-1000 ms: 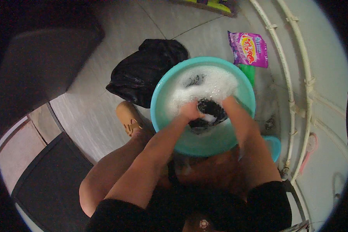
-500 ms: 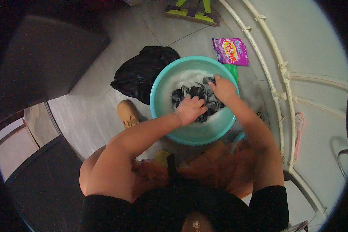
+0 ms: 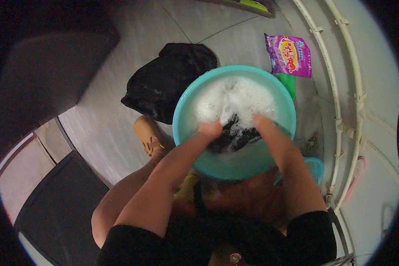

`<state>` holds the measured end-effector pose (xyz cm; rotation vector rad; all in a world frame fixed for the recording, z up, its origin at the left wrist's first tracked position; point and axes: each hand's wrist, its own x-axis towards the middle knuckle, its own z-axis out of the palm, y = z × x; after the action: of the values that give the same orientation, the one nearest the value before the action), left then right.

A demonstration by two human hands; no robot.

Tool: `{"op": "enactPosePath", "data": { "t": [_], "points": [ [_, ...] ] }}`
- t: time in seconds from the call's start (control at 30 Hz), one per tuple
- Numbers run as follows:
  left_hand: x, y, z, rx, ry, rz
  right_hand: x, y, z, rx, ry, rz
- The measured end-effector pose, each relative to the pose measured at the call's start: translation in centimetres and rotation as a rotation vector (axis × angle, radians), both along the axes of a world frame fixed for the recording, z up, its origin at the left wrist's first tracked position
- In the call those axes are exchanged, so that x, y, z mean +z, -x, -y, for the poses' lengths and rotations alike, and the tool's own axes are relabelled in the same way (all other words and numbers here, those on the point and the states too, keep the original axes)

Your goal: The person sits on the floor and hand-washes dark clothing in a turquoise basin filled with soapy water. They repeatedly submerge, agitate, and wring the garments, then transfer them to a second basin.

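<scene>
A round turquoise basin (image 3: 180, 108) on the floor holds water, thick white suds (image 3: 208, 104) and a wet black cloth (image 3: 236, 135). Both my hands are down in it, on either side of the cloth. My left hand (image 3: 211, 128) is at the cloth's left edge. Opposite it, my right hand (image 3: 262, 123) dips in at the right. Foam and water hide the fingers of both, so whether they grip the fabric does not show.
Dry-looking black fabric (image 3: 168, 82) lies left of the basin. A purple packet (image 3: 289, 55) rests on a green item (image 3: 287, 85) at the far right. White pipes (image 3: 334, 84) run along the right wall. A blue container (image 3: 314, 168) and a pink brush (image 3: 358, 170) are near them.
Both hands have sunk lower into the basin, and their fingers have gone out of sight. White foam has spread across its far half. The black cloth sits nearer to me. The view has shifted.
</scene>
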<state>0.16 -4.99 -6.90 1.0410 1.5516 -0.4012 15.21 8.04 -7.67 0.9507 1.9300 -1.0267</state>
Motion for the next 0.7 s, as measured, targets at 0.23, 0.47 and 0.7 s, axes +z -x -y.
{"op": "enactPosePath", "data": {
  "t": [0.23,0.47,0.7],
  "points": [
    [-2.4,1.4,-2.4,0.312,-0.671,-0.330,3.3,5.7,0.2,-0.023,-0.455,-0.320],
    [10.6,0.9,-5.5,0.470,-0.618,-0.177,4.4,2.1,-4.9,-0.742,-0.087,-0.399],
    [12.6,-0.7,-1.2,0.100,-0.847,-0.081,10.0,-1.9,-0.1,0.098,-0.376,-0.241]
  ]
}}
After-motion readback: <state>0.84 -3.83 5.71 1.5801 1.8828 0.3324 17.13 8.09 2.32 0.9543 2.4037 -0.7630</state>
